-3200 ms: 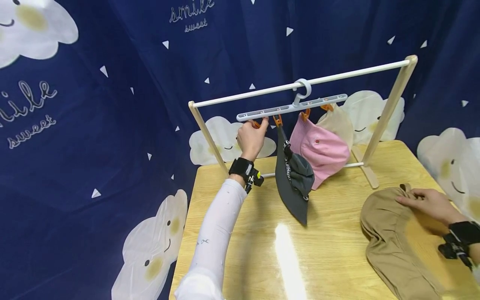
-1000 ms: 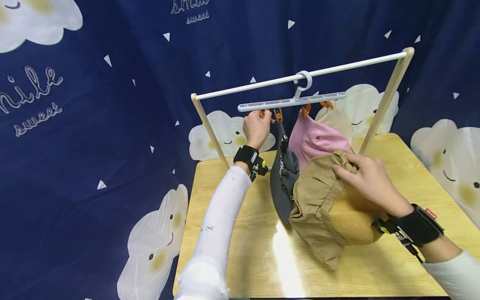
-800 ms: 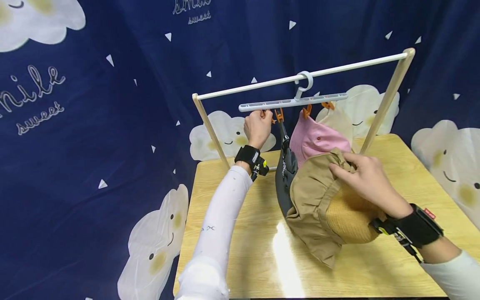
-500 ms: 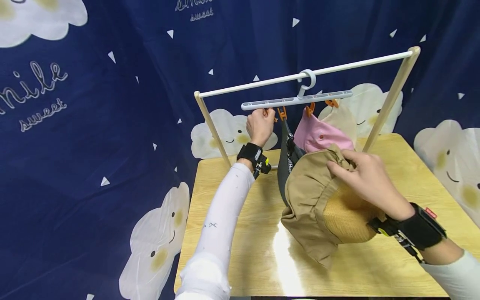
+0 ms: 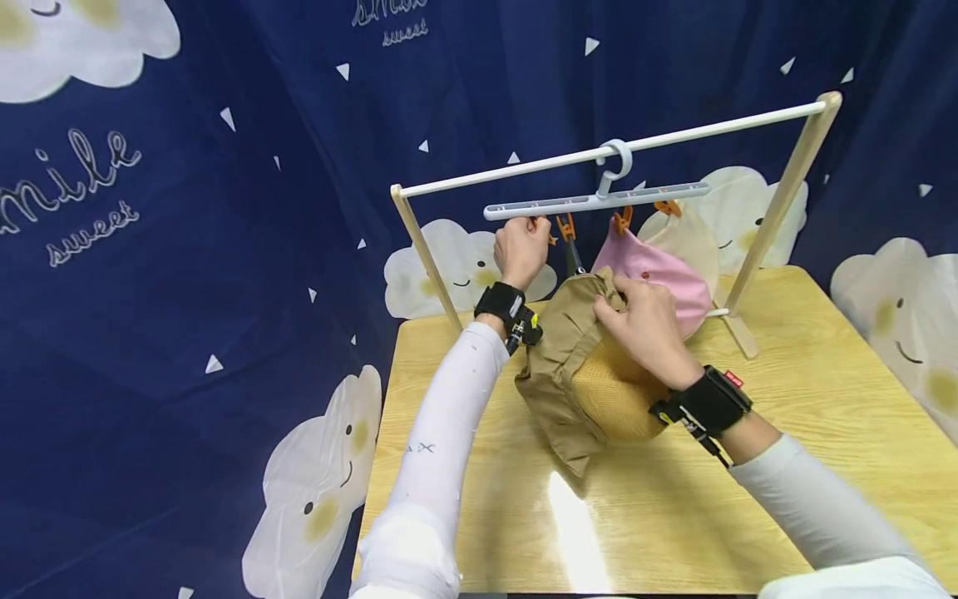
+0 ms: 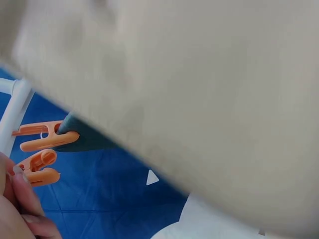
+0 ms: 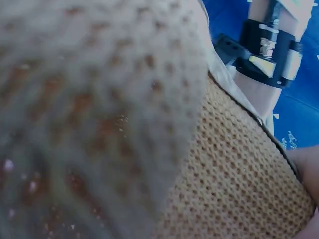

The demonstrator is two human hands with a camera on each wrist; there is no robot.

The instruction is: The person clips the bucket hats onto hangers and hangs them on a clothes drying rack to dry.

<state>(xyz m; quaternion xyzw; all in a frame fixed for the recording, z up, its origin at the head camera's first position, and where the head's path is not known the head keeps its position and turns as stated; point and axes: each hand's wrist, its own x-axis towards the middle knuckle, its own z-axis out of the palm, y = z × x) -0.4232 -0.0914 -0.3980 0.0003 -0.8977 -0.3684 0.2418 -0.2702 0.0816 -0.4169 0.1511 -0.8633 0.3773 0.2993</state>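
Note:
With curled fingers my left hand (image 5: 521, 252) pinches an orange clip (image 6: 42, 175) under the left end of the pale hanger (image 5: 557, 205). My right hand (image 5: 648, 331) grips the edge of a tan sun hat (image 5: 563, 324) between thumb and fingers, just below and right of the left hand. The hat's yellowish woven mesh (image 7: 239, 164) fills much of the right wrist view. Beside the pinched clip, another orange clip (image 6: 47, 137) holds a dark grey hat (image 6: 84, 137), mostly hidden behind the tan one in the head view.
A pink hat (image 5: 684, 291) and a cream hat (image 5: 692, 237) hang from orange clips farther right on the hanger. The hanger hooks over the white rail (image 5: 718, 127) of a wooden-legged rack on the table (image 5: 816, 399). A blue curtain (image 5: 247, 249) hangs behind.
My right hand has carried the tan hat from the table's right side leftward and up, in front of the dark grey hat. The left hand stays at the clip under the hanger.

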